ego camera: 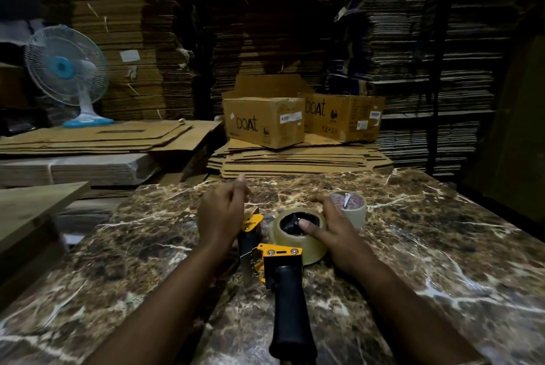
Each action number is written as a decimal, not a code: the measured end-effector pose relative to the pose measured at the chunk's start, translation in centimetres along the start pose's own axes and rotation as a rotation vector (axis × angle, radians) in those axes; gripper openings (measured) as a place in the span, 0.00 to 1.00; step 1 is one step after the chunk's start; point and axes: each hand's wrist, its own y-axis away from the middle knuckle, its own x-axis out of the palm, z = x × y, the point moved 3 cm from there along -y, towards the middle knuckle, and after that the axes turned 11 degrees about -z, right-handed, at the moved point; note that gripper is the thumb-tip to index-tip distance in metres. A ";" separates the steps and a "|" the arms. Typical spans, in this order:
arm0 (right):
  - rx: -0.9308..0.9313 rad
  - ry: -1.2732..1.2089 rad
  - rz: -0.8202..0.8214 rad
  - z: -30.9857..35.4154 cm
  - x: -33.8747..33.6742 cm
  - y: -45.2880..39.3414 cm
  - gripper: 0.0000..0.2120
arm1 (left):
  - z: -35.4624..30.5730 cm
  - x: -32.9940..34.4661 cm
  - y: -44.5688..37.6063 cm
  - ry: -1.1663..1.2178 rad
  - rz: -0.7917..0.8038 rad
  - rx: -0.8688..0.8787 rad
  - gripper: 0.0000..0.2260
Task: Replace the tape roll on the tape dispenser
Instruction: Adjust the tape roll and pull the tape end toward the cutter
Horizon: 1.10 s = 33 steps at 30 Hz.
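- The dispenser (277,258) lies on its side on the desk (427,246), about midway between the left and right edges, with its black handle (290,314) pointing at the near edge.
- A clear roll (298,236) sits on the dispenser's hub. A second, smaller roll (352,206) stands on the desk just beyond it, towards the far right corner and partly behind the right hand. Which of the two is the new one I cannot tell.
- The right hand (333,226) is spread over the mounted roll. The thumb presses at the core, and the fingers wrap the far rim. It rests on the roll, not pinching it.
- The left hand (219,217) hovers loosely curled above the yellow front plate (252,221). It holds nothing that I can see, though a thin clear strip of tape would be hard to spot here.
- Handling, as a judgement: the roll looks light and stiff, a card core under smooth wound film. Its outer face is slick and any free end sticky, so take it by the rim or hook a finger in the core.
- The dispenser looks heavier, rigid metal and plastic. Its safest hold is the handle.
- The serrated blade near the yellow plate could nick a finger, so keep the left hand clear of that edge.
- The polished stone top may let the dispenser slide when the roll is pushed or pulled, so pin the handle or frame first.
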 end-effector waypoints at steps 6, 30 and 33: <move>-0.028 0.041 -0.002 0.6 0.0 -0.2 0.41 | -0.1 -2.7 2.0 0.093 0.257 0.018 0.03; -0.022 0.068 0.009 0.1 0.3 -0.3 0.41 | 0.5 -3.9 2.1 -0.041 0.675 0.303 0.18; -0.020 0.072 0.016 0.1 0.3 -0.2 0.41 | 0.5 -3.7 2.5 -0.067 0.717 0.290 0.24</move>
